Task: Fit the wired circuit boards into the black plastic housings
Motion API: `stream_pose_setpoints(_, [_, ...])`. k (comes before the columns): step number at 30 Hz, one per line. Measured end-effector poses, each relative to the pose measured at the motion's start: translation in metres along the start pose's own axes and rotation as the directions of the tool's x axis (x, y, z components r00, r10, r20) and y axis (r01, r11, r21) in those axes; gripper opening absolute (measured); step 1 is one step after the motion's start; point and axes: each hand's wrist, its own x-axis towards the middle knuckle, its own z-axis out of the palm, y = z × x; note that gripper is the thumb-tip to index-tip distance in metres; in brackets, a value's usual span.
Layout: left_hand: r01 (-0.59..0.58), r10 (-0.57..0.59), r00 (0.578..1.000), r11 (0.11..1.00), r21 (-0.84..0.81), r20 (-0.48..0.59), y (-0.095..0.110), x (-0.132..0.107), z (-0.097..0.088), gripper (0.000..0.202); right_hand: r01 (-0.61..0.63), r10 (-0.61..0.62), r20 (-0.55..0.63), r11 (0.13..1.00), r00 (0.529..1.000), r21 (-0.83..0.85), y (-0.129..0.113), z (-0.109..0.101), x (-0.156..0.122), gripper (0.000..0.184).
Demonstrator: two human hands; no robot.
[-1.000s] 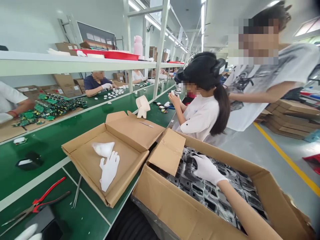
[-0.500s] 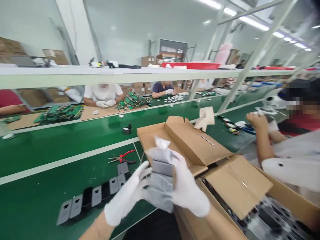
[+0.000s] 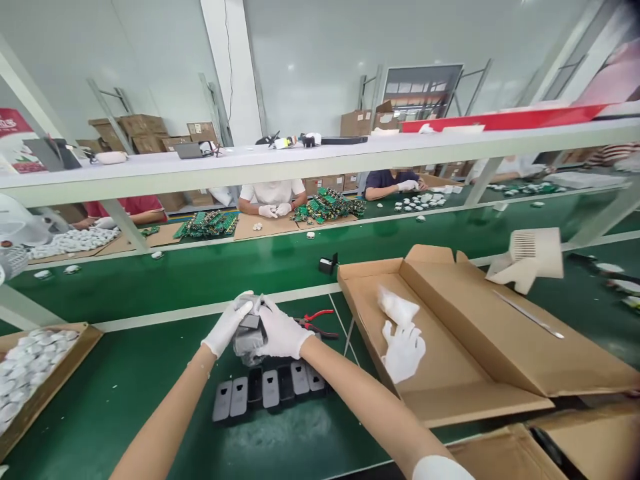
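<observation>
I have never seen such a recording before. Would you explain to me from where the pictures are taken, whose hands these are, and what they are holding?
There is no machine here: a person works with two white-gloved hands. Every picture comes from one camera on that person's head, looking forward and down. The left hand and right hand together hold a plastic-wrapped dark grey bundle. On the green table, a row of grey and black cases lies nearer the person, and pliers lie partly behind the right hand. The open cardboard box holds a white glove.
</observation>
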Motion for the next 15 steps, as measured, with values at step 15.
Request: stream_pose_setpoints(15, [-0.148, -0.067, 0.964, 0.668, 0.73, 0.257, -0.005, -0.014, 0.052, 0.089, -0.444, 0.454, 0.084, 0.888, 0.887, -0.117, 0.019, -0.03, -0.033, 0.043])
